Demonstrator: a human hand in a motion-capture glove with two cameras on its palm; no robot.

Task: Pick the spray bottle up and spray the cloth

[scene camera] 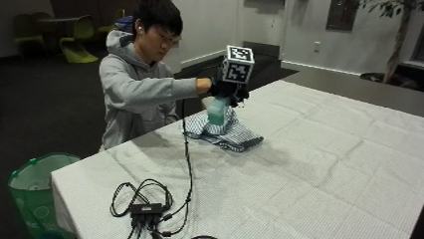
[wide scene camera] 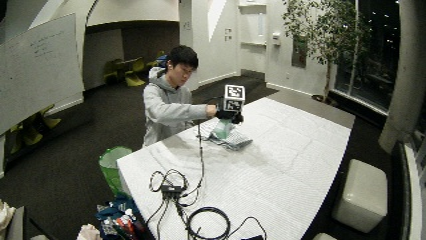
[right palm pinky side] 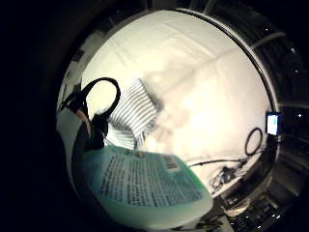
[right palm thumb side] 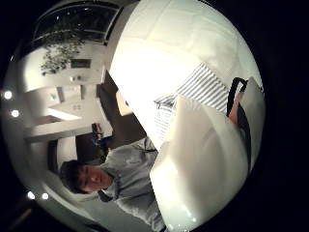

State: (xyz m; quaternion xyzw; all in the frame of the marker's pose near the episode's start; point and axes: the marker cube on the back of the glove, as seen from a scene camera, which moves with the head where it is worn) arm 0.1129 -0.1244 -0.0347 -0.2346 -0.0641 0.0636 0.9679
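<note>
A person sits at the table's far side and holds a pale green spray bottle (scene camera: 217, 112) up in the gloved right hand (scene camera: 228, 89), which grips its top. The bottle hangs just above a crumpled blue-and-white striped cloth (scene camera: 225, 132) on the white tablecloth (scene camera: 318, 164). In the little finger side palm view the bottle's printed label (right palm pinky side: 145, 181) fills the near part, with the striped cloth (right palm pinky side: 136, 113) beyond it. The thumb side palm view has the bottle's white body (right palm thumb side: 203, 169) close up and the cloth (right palm thumb side: 200, 87) behind it.
A black cable box with looped cords (scene camera: 146, 206) lies near the table's front left corner, and one cable runs up to the hand. A green bin (scene camera: 33, 191) stands on the floor at the left. A white stool (wide scene camera: 359, 192) stands right of the table.
</note>
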